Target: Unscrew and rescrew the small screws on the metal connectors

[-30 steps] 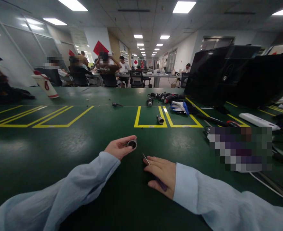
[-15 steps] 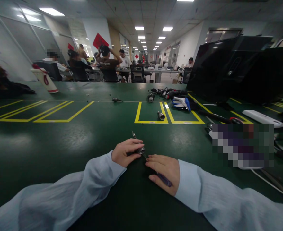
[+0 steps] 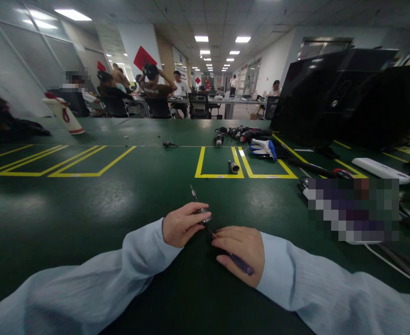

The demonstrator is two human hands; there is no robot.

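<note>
My left hand (image 3: 181, 225) is closed round a small metal ring-shaped part (image 3: 204, 214) just above the green table (image 3: 121, 195). My right hand (image 3: 241, 248) grips a thin screwdriver (image 3: 238, 262) with a purple handle. The screwdriver's shaft passes through the metal part, and its tip (image 3: 192, 190) sticks out beyond it towards the far side. Both hands nearly touch each other at the near middle of the table. Both arms wear light blue sleeves.
A small metal cylinder (image 3: 233, 166) lies in a yellow-taped box. Behind it are more dark parts (image 3: 238, 134), a white-and-blue glove (image 3: 263, 148), and a lone part (image 3: 168, 144). Black monitors (image 3: 333, 100) stand at right, a white device (image 3: 379, 170) nearby. People sit at far desks.
My left hand brought the metal part down and right onto the screwdriver shaft. The shaft now runs through the part, its tip pointing away. My right hand shifted slightly and kept the handle.
</note>
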